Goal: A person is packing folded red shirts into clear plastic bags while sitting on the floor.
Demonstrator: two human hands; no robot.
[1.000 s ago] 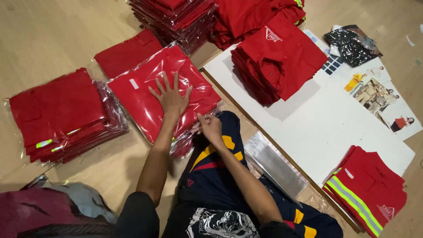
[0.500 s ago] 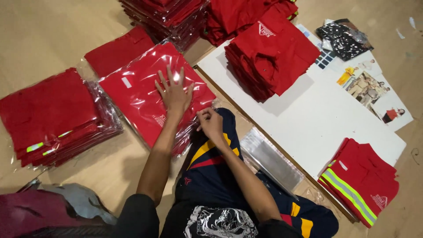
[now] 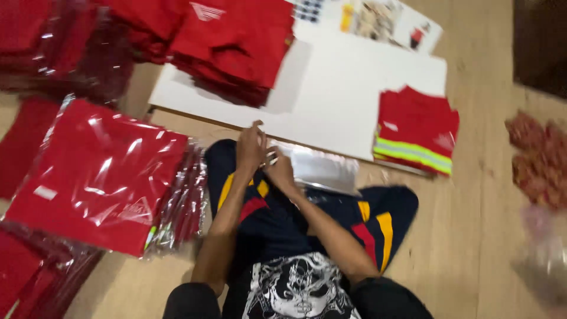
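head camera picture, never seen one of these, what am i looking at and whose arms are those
The picture comes from a camera worn on a person's head, looking down, so the two bare arms are the wearer's own. The person sits on a wooden floor. The left hand and right hand meet at the edge of a stack of clear plastic bags; the blur hides their grip. To the left lies a pile of red garments sealed in clear plastic. Ahead, a white board carries folded red shirts and a red folded garment with a yellow reflective stripe.
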